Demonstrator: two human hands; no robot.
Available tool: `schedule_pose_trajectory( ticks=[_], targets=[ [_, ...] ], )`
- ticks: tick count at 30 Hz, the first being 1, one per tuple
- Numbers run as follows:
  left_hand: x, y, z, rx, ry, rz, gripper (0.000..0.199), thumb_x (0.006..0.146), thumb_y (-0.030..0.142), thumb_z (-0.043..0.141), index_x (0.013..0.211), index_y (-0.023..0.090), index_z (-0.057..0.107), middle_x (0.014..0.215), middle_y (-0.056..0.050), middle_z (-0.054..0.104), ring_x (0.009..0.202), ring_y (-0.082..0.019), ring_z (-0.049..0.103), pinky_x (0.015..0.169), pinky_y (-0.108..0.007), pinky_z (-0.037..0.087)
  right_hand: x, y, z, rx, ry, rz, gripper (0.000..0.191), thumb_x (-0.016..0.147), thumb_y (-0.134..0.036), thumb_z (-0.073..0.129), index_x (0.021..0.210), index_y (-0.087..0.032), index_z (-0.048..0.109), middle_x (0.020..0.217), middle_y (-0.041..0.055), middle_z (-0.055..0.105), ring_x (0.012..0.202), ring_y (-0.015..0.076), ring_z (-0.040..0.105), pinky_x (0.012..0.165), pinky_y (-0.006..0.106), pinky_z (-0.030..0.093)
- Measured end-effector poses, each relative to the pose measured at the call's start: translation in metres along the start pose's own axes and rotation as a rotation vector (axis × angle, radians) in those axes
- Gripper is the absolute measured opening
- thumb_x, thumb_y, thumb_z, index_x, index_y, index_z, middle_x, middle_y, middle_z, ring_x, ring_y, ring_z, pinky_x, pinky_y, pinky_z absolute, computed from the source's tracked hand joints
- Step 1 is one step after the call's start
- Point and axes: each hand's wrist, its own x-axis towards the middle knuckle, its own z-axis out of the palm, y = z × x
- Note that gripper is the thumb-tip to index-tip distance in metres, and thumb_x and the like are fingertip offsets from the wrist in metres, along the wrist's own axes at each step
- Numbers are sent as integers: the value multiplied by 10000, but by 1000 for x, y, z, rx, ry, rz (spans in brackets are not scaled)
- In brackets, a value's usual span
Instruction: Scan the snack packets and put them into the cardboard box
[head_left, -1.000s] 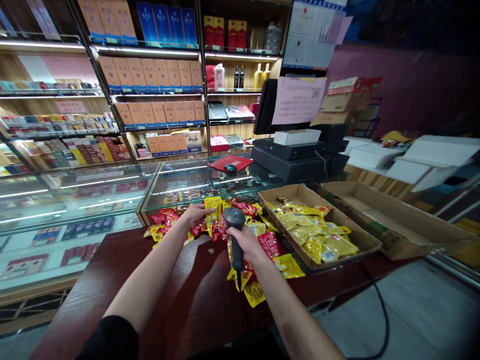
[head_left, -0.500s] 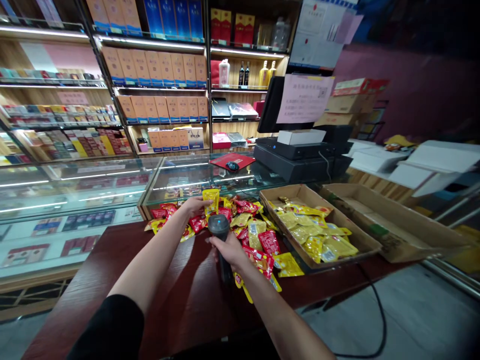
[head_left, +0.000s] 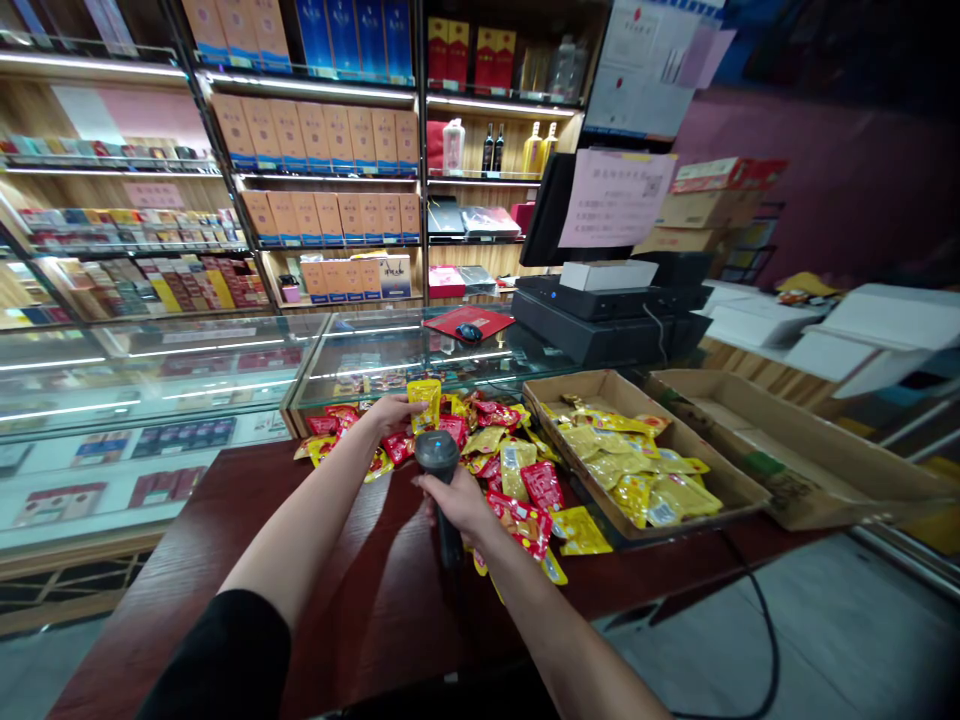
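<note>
Your right hand (head_left: 459,497) covers part of the black plastic handheld scanner's (head_left: 437,455) handle. Your left hand's (head_left: 391,414) fingertips cover part of the small, shiny yellow packet (head_left: 424,393). The bottom edge cuts off your black fabric sleeve (head_left: 225,650); the top edge crops the tall blue boxes (head_left: 352,38). Print on the pink paper sheet (head_left: 611,200) is too blurred for you to read.

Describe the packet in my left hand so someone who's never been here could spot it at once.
Find the glass display case behind the dark red table, then the heap of red and yellow packets before it. Just beyond the dark handheld scanner is a yellow packet. Unlike its neighbours, lying loose, it is held upright in the left hand.
</note>
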Motion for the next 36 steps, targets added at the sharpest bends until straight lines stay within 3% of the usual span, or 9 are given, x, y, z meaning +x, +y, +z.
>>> schedule_pose_trajectory(
  ticks=[9,24,30,36],
  targets=[
    [-10,4,4,0,14,-9,377,511,237,861,831,113,705,743,-86,708,622,-174,650,557,-249,493,-3,-3,1,-27,-16,-19,145,683,-275,574,595,-172,522,394,-27,491,333,96,455,348,204,379],
    [-3,-2,-4,-14,-37,-11,407,516,240,860,867,124,690,767,-75,710,661,-178,661,544,-237,496,2,0,0,-35,-42,-2,103,682,-261,559,642,-168,537,392,-40,489,330,98,450,351,211,385],
    [-6,-1,-4,65,15,-6,345,578,257,827,874,131,703,782,-81,717,687,-181,667,590,-249,518,2,0,0,-32,-40,2,132,685,-276,573,624,-168,528,399,-39,492,330,98,457,357,216,390],
    [-5,-4,-3,-31,-67,1,377,559,245,840,882,117,694,774,-86,711,679,-181,668,595,-252,527,-1,-2,0,42,-40,7,128,659,-264,600,620,-163,533,444,-32,511,371,102,473,365,217,379]
  ],
)
